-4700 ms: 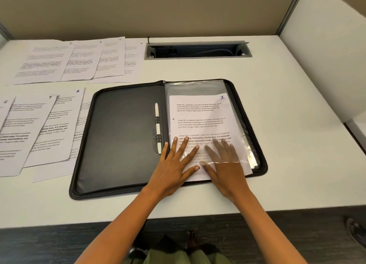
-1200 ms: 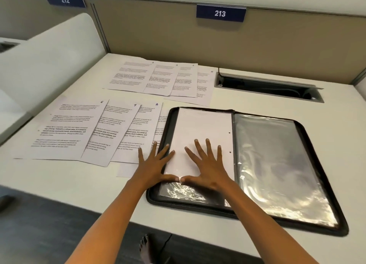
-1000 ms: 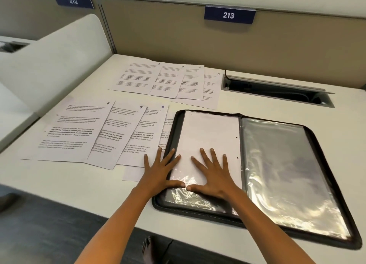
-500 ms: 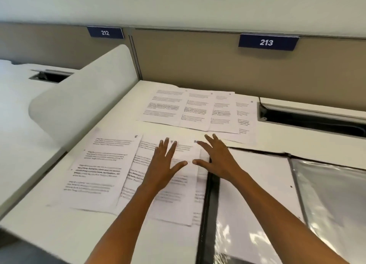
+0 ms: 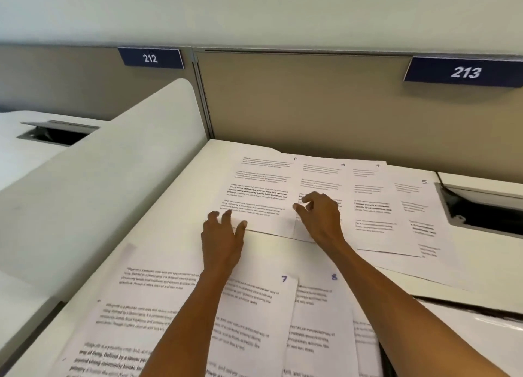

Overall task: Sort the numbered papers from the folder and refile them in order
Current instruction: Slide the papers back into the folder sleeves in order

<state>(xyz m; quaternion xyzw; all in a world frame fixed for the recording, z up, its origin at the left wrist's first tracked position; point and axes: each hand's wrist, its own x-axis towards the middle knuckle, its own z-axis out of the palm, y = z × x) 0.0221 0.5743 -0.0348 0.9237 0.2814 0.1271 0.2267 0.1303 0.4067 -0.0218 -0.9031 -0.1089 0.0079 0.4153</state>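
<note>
Far row of papers fanned across centre frame on the table (image 5: pixel 175 212): sheet 2 (image 5: pixel 263 190), sheet 3 (image 5: pixel 322 175), sheet 4 (image 5: pixel 370 204), sheet 5 (image 5: pixel 418 212), overlapping left to right. Left hand (image 5: pixel 223 235): fingers relaxed, tips on near-left corner of sheet 2. Right hand (image 5: pixel 319 218): fingers curled at right edge of sheet 2; actual pinch cannot be told. Sheet 7 (image 5: pixel 254 320) and sheet 8 (image 5: pixel 319 320) lie lower centre. Folder (image 5: pixel 481 328) at lower right.

Bright, even indoor light, soft picture.
Faint shadows under the hands; printed text on the papers (image 5: pixel 263 195) smeared by blur, worst below them; wide-angle bending near the desk divider (image 5: pixel 93 195).
</note>
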